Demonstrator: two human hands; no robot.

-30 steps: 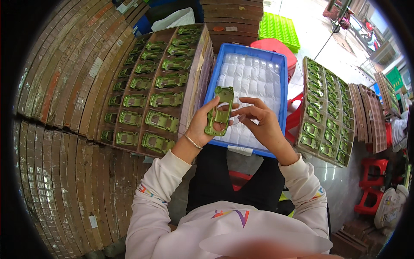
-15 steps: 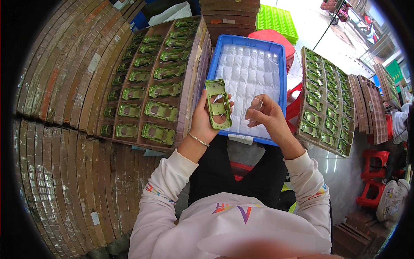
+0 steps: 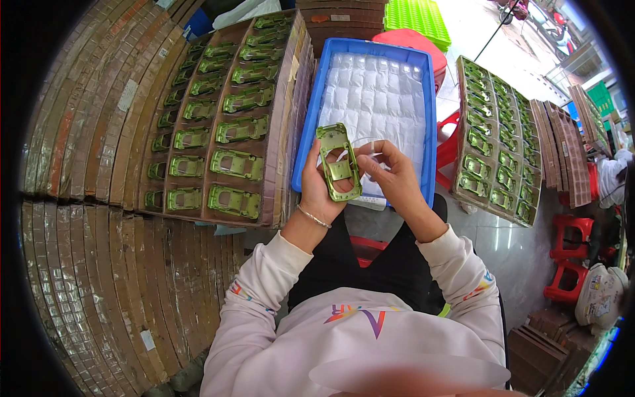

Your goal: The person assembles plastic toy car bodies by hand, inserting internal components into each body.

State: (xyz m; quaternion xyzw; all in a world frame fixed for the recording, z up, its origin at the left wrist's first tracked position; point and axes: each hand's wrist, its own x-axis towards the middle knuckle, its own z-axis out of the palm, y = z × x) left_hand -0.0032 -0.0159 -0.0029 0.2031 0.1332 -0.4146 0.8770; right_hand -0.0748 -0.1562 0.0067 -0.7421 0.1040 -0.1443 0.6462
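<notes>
My left hand (image 3: 317, 196) is closed round a green toy car body shell (image 3: 342, 171), held lengthwise with its openings facing up. Beside the shell's right edge, my right hand (image 3: 399, 184) pinches a small clear plastic piece (image 3: 363, 141); its outline is faint and partly hidden by the fingers. Both hands are over the near end of a blue tray (image 3: 430, 119), which holds rows of white, pillow-like packing (image 3: 370, 86).
On the left, a divided brown tray (image 3: 264, 192) of green car shells tops a stack. Another filled tray (image 3: 469, 182) stands to the right, near a red stool (image 3: 448, 149). Stacked brown trays (image 3: 86, 278) line the far left. More red stools (image 3: 570, 235) stand at right.
My right hand has moved left with the clear piece, up to the car shell. The shell has turned slightly in my left hand, and the whole view has shifted a little.
</notes>
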